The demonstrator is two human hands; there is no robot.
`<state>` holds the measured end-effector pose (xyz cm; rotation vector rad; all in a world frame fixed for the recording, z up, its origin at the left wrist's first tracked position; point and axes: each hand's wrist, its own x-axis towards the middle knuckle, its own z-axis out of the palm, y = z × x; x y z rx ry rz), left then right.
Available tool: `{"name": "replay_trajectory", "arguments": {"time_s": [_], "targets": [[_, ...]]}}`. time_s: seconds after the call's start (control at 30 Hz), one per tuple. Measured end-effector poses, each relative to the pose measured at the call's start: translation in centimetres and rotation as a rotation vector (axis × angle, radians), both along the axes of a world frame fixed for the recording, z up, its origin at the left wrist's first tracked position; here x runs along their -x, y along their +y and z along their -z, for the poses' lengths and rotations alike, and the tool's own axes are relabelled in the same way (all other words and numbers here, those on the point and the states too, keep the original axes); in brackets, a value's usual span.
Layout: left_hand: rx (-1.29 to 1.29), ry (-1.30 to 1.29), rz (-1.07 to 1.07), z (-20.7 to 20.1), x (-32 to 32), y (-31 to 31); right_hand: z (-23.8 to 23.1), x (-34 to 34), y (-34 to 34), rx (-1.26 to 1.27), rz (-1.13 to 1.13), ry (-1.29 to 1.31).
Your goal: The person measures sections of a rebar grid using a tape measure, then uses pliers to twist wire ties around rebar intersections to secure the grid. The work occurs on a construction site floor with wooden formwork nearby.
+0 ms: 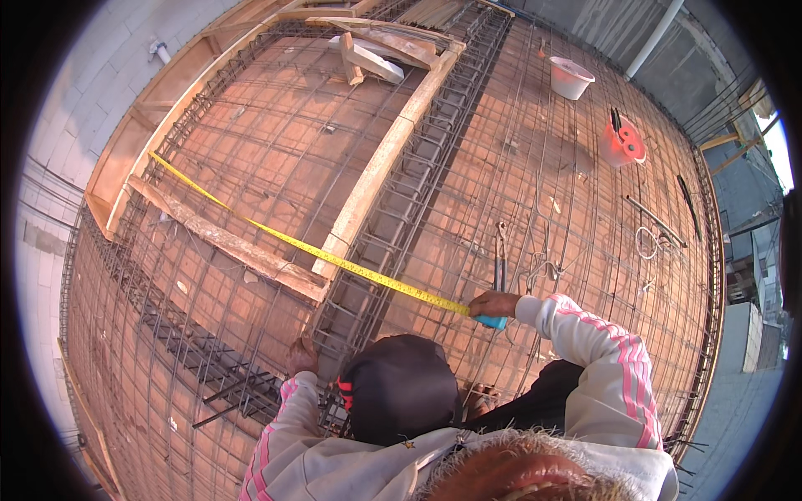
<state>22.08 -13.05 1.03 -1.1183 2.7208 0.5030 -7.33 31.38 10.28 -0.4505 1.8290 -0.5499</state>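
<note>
— Right hand point(493, 302): clamped on blue tape measure case point(493, 321). Left hand point(301, 355): resting on rebar mesh point(535, 167), grip unclear.

— Yellow tape blade point(309, 249)?

— Stretched from case across timber formwork point(376, 171) to far corner. I'd judge: keep it taut, flat, unsagged.

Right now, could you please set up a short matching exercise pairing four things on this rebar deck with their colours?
Things:
1. tape measure blade
2. bucket
3. tape measure case in the right hand
4. container beyond the pliers

Colours:
a. white
b. orange-red
c. yellow
d. blue

Pairs: 1-c, 2-a, 3-d, 4-b
</note>
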Motion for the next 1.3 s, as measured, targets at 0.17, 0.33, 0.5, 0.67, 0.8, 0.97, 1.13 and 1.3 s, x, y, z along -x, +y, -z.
{"name": "replay_trajectory", "arguments": {"time_s": [0.17, 0.33, 0.5, 0.67, 0.8, 0.97, 1.13, 1.3], "targets": [[-0.022, -0.001, -0.052, 0.9, -0.3, -0.4, 0.3, 0.4, 0.1, -0.065, -0.034, -0.064], [0.028, 0.052, 0.011, 2.3, -0.8, -0.7, -0.1, 0.1, -0.1, -0.029, -0.045, 0.000], [-0.015, 0.020, -0.042, 1.5, -0.5, -0.6, -0.9, 0.0, -0.4, -0.064, -0.057, 0.081], [0.079, -0.011, 0.090, 0.8, -0.4, -0.4, -1.3, 0.2, -0.5, -0.040, -0.026, -0.009], [0.013, -0.083, 0.035, 2.4, -1.1, -1.0, -1.6, 0.1, -0.6, -0.059, -0.034, 0.004], [0.046, -0.083, 0.100, 3.8, -1.5, -1.7, -2.0, 0.1, -0.9, -0.037, -0.022, -0.023], [-0.022, -0.049, -0.032, 2.7, -0.9, -1.1, -2.7, -0.1, -1.0, -0.068, -0.012, -0.036], [0.002, -0.008, 0.009, 2.0, -1.0, -0.8, -2.8, -0.2, -1.1, -0.089, -0.011, -0.012]]}}
